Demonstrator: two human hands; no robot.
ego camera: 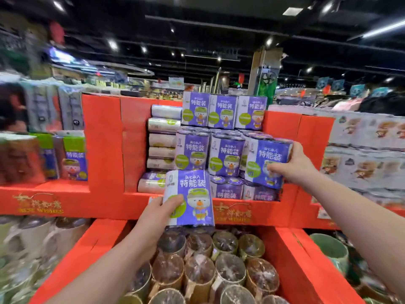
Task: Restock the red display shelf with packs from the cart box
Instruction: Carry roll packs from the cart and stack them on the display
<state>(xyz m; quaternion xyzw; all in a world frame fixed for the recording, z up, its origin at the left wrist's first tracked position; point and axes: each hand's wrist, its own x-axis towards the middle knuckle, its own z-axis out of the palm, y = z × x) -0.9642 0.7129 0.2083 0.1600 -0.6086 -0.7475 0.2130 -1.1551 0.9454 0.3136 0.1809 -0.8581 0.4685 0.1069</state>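
Two purple packs with a cartoon bird are in my hands before the red display shelf [103,150]. My left hand [160,213] grips one purple pack [192,194] by its lower left, upright, in front of the shelf's front lip. My right hand [293,165] holds a second purple pack [267,159] at the right end of the middle row, against the stacked packs [225,152]. A top row of three packs [223,110] stands above. White rolls [162,139] lie piled at the left inside the bay. The cart box is not in view.
Below the shelf a red bin [304,266] holds several brown wrapped cylinders [219,266]. Green mugs [331,249] sit at the right, pale mugs [43,235] at the left. More packs [74,156] fill the left bay. White cartoon packs [363,154] stack at the right.
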